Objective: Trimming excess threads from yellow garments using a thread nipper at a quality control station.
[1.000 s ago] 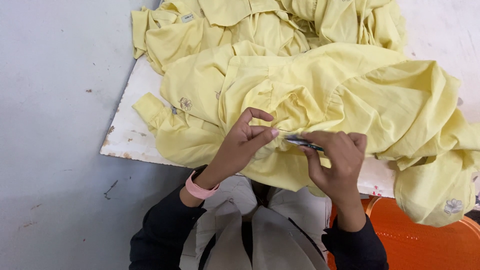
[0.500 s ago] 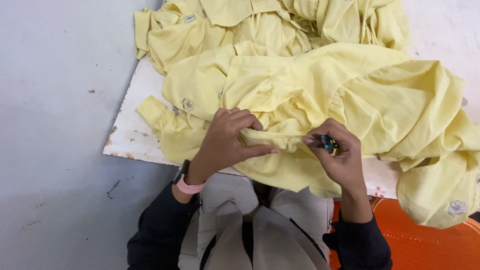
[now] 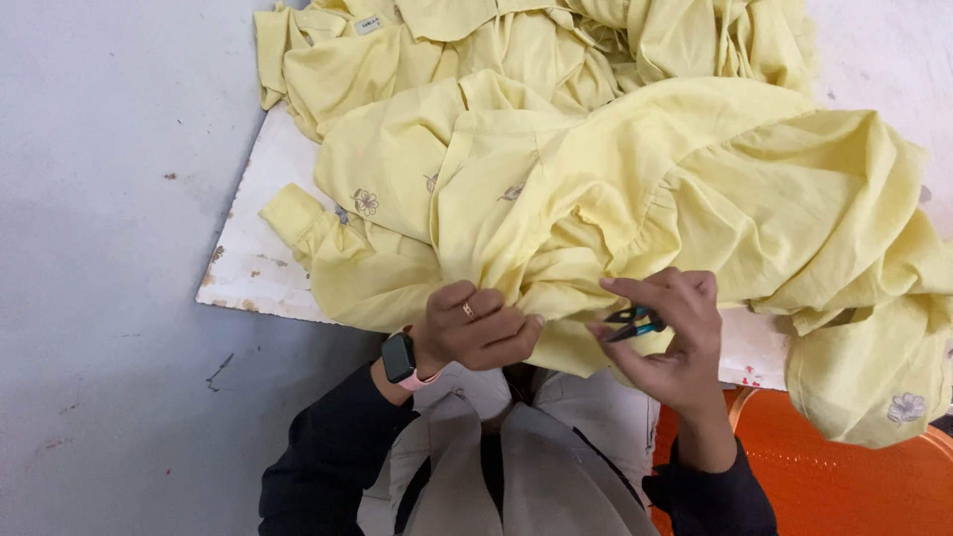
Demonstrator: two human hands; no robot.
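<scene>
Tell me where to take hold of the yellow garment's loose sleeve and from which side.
Grip the sleeve at its folded cuff, coming from the left over the bare white board. The cuff sticks out flat past the heap, free of both the left hand and the right hand holding the small snips.

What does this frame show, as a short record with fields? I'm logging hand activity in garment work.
setting: white board on a grey floor
left hand: closed on a bunched fold of the yellow garment; ring and wristwatch worn
right hand: holds small dark thread snips beside the fabric edge
garment detail: small embroidered flower
other: more yellow garments piled behind; orange seat at lower right
</scene>
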